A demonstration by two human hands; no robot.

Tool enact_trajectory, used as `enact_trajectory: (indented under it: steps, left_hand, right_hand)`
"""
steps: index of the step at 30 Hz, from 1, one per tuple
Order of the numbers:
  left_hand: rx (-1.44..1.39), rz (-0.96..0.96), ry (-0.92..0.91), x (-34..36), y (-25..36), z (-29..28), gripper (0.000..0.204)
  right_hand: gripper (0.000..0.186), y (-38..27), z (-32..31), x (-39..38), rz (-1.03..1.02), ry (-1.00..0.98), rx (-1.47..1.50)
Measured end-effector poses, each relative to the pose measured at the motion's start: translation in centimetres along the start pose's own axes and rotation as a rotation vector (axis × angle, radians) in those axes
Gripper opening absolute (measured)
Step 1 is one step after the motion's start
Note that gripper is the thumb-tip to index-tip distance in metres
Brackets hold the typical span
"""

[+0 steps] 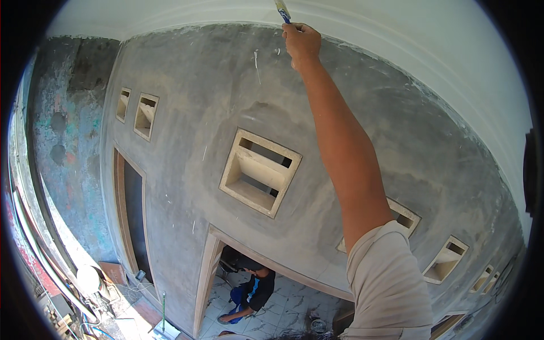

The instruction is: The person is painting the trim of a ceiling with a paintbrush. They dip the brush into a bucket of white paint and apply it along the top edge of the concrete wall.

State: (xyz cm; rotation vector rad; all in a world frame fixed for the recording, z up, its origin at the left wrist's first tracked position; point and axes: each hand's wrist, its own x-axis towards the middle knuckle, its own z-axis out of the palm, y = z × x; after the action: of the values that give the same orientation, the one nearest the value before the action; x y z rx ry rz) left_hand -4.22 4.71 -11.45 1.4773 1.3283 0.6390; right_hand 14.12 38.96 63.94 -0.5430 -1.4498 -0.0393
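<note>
My right hand (302,43) is raised high with its fingers closed round the blue handle of a paintbrush (283,11). The brush points up, and its pale bristles lie against or close to the white ceiling moulding (226,12); I cannot tell whether they touch. Just below the hand, the grey plastered wall (187,107) meets the moulding along a rough, white-smeared edge. My arm, in a light sleeve, reaches up from the lower right and covers part of the wall. My left hand is out of view.
Pale vent blocks (260,173) are set into the wall. In the doorway (211,255) below, another person (255,289) bends over a tiled floor (280,306). Near them stands a small bucket (318,326). At lower left are a white round object (89,279) and assorted clutter.
</note>
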Motion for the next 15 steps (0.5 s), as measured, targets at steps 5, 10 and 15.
enact_trajectory:
  steps: [5, 10, 15]
  left_hand:
    - [0.003, -0.023, 0.027, 0.3, -0.5, 0.4, 0.049]
    - [0.045, -0.04, 0.106, 0.3, -2.9, 1.5, 0.057]
    - [0.086, -0.038, 0.095, 1.5, -6.4, 3.4, 0.063]
  right_hand:
    - [0.016, -0.2, -0.2, 4.3, 0.006, -0.115, -0.182]
    - [0.024, -0.5, -3.2, 1.4, -0.065, 0.3, -0.025]
    - [0.023, 1.7, -4.1, -2.9, -0.065, 0.404, 0.139]
